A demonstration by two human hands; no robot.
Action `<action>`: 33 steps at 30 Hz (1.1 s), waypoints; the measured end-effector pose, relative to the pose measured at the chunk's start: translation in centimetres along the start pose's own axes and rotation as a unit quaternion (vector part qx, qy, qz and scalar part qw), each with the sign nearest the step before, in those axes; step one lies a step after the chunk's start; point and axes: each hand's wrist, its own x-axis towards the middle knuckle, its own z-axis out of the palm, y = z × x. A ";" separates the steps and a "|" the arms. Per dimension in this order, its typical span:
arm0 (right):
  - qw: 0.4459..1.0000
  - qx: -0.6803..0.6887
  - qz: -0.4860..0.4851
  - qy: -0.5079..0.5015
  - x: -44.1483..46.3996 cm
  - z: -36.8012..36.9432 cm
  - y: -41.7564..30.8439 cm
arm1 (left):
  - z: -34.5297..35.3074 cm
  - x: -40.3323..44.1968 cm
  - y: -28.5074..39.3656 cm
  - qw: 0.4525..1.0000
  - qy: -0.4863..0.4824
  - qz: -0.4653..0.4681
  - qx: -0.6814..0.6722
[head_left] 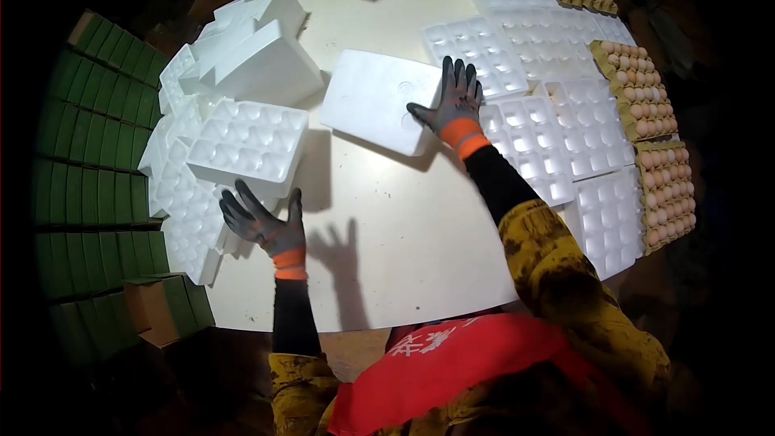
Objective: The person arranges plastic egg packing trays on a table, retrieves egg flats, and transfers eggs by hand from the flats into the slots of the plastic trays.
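Currently, the person's 2 hands are working well apart above a pale table (412, 250), both in grey gloves with orange cuffs. The right hand (452, 101) is spreading open at the right end of a smooth white foam box (375, 97), its thumb reaching over the corner and its fingers pointing away along the edge. That box is lying near the middle of the table, flat side up and slightly askew.

The left hand (266, 222) is also opening wide, fingers fanned and thumb apart, just at the near side of a foam tray (249, 139) with rounded hollows; whether the fingertips are touching it, I cannot tell. This tray is sitting at the left, beside a jumbled pile of foam pieces (274, 64).

Along the right side, more foam trays (525, 137) are lying hollows up, and beyond them 3 cartons of eggs (642, 89) are lining the edge. Green boxes (89, 169) are standing in rows at the far left. A red apron (452, 355) is covering the person's front, between yellow sleeves (557, 262).
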 end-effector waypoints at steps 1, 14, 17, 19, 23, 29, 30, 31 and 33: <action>0.995 -0.063 0.025 -0.070 1.0 0.8 -1.4 | 0.6 2.0 -2.2 0.996 -0.075 0.034 0.030; 0.928 0.263 0.265 -0.001 -12.2 7.3 -5.1 | 6.7 3.2 -8.7 0.916 -0.359 0.104 0.149; 0.925 0.297 0.194 -0.138 -12.7 11.4 -7.8 | 6.6 2.8 -8.6 0.917 -0.343 0.138 0.149; 0.852 0.499 0.151 -0.046 -15.1 11.0 -11.9 | 4.5 3.0 -8.6 0.917 -0.374 0.108 0.090; 0.870 0.489 0.050 -0.023 -22.2 1.9 -16.7 | 4.8 -2.2 -11.5 0.945 -0.262 0.184 -0.072; 0.993 -0.073 -0.094 0.019 -38.5 -16.2 -11.8 | -3.6 -7.4 -9.2 0.944 -0.217 0.146 -0.199; 0.990 -0.123 -0.070 0.006 -41.9 -17.6 -10.9 | -4.7 -8.5 -9.0 0.942 -0.216 0.142 -0.216; 0.992 -0.127 -0.022 -0.005 -44.9 -17.6 -9.4 | -5.3 -10.1 -9.1 0.929 -0.236 0.160 -0.235; 0.984 -0.160 0.067 -0.041 -48.5 -17.8 -7.2 | -6.3 -13.2 -8.4 0.908 -0.269 0.194 -0.256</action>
